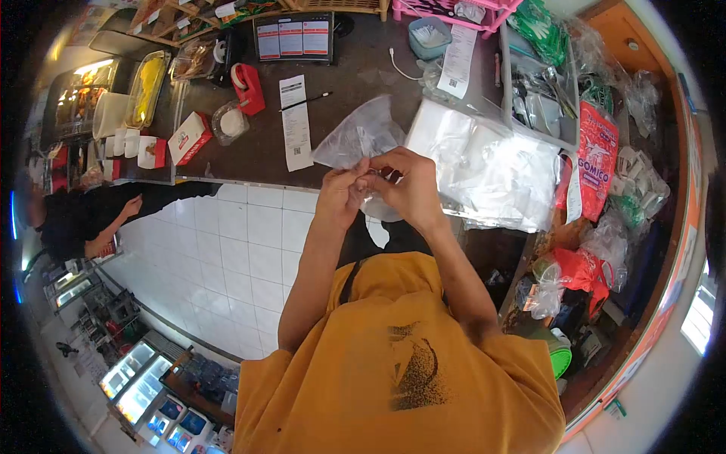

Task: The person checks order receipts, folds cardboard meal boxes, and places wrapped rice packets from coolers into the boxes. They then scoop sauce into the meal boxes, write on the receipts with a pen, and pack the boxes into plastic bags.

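Observation:
Both my hands meet at the front edge of the dark counter (355, 68). My left hand (342, 195) pinches the gathered part of a clear plastic bag (361, 130), whose wide part fans out over the counter. Close against it, my right hand (412, 185) has bent fingers closed on the same gathered plastic. A little clear plastic hangs below my fingers. To the right lies a stack of clear plastic bags (491, 163). A printed receipt (295, 125) with a black pen (308, 101) across it lies to the left.
Farther left are a red tape dispenser (247, 88) and a white-and-red box (189, 139). A tablet (293, 38) stands at the back. Cutlery fills a grey bin (572, 135) on the right. Another person (91, 219) is at the far left.

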The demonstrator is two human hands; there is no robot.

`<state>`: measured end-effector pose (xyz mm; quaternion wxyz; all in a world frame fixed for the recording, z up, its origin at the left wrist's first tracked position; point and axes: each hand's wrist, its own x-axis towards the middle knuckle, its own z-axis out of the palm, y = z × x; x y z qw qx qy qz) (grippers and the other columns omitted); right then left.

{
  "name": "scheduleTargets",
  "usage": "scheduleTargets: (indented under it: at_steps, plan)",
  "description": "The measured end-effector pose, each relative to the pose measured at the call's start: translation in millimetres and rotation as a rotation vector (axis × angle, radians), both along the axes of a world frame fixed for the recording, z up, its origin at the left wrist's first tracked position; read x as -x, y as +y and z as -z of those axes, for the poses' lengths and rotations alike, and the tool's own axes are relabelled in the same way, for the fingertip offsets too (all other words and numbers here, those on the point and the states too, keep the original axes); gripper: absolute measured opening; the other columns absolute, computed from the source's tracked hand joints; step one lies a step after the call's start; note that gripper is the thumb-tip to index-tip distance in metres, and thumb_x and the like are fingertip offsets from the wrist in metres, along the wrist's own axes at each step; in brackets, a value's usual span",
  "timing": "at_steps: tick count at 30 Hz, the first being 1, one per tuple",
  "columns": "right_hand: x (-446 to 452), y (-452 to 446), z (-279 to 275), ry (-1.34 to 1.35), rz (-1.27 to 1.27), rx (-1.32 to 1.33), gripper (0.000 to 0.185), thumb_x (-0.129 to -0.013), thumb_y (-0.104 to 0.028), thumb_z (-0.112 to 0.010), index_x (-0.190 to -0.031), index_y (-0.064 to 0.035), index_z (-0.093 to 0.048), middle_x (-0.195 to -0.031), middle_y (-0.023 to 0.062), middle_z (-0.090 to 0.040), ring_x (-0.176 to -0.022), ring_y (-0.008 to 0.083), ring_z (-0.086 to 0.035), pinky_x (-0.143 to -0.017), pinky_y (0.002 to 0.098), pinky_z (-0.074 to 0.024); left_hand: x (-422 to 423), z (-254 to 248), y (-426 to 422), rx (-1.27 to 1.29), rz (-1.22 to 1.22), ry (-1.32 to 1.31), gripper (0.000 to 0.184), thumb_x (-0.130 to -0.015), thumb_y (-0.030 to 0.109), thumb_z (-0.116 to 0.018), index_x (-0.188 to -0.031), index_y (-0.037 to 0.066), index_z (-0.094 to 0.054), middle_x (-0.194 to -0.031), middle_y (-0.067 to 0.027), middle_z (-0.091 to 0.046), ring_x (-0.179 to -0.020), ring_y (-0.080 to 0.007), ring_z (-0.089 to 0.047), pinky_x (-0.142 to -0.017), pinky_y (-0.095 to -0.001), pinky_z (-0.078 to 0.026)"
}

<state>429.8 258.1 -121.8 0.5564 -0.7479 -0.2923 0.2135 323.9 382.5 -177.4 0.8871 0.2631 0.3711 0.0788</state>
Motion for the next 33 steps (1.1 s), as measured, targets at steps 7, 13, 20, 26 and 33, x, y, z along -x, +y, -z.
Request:
scheduleTargets:
  at_steps: [7, 13, 20, 26, 33]
  plan:
    - [3.0, -5.8, 18.5, 0.0, 0.04, -0.076, 0.008, -0.074, -0.001, -0.071, -0.082, -0.001, -0.07, -0.077, 0.0132, -0.066, -0.065, 0.0233, -0.064, -0.06, 0.0331, -0.0493, 10.3, 2.4, -1.4, -0.132, 0.095, 0.027, 0.014, -0.089, 0.014, -0.073, -0.094, 0.003, -0.065, -0.098, -0.0079, -0.067, -0.09, -0.0207, -0.067, -0.085, -0.0372, -0.057]
    - [-2.5, -10.1, 23.4, 0.035, 0.202, -0.04, 0.007, -0.083, -0.006, -0.066, -0.085, 0.0, -0.065, -0.076, 0.013, -0.064, -0.064, 0.0213, -0.061, -0.06, 0.0327, -0.0478, 18.1, -9.6, -10.1, -0.153, -0.011, 0.018, 0.016, -0.088, 0.011, -0.074, -0.099, 0.003, -0.067, -0.099, -0.0054, -0.069, -0.087, -0.0171, -0.066, -0.08, -0.0347, -0.055]
    - [-19.3, -20.8, 33.9, 0.834, 0.255, -0.445, 0.007, -0.089, -0.003, -0.057, -0.096, -0.0019, -0.059, -0.079, 0.0047, -0.06, -0.07, 0.0163, -0.06, -0.075, 0.0316, -0.0515, 28.9, 5.4, -6.9, -1.027, 0.055, 0.189, 0.009, -0.089, 0.007, -0.072, -0.095, 0.003, -0.067, -0.094, -0.0077, -0.069, -0.08, -0.0163, -0.064, -0.074, -0.0336, -0.054]
    - [-34.4, -26.0, 8.3, 0.481, 0.035, -0.122, 0.029, -0.088, -0.02, -0.074, -0.108, -0.0027, -0.064, -0.095, 0.0087, -0.068, -0.092, 0.0181, -0.066, -0.086, 0.0376, -0.0553, 55.9, -7.2, 11.6, -0.868, -0.132, 0.236, 0.013, -0.086, 0.003, -0.074, -0.083, 0.003, -0.062, -0.08, -0.0027, -0.063, -0.073, -0.0096, -0.058, -0.07, -0.0263, -0.05]
    - [-16.2, 3.2, 33.0, -0.219, 0.066, 0.055, 0.017, -0.072, -0.004, -0.07, -0.089, -0.0039, -0.072, -0.091, 0.018, -0.067, -0.086, 0.0379, -0.064, -0.077, 0.0445, -0.0527, 38.1, -9.0, -7.9, -0.73, -0.248, 0.028, 0.025, -0.077, -0.013, -0.068, -0.076, 0.007, -0.052, -0.097, -0.0076, -0.063, -0.088, -0.0147, -0.06, -0.084, -0.0299, -0.05]
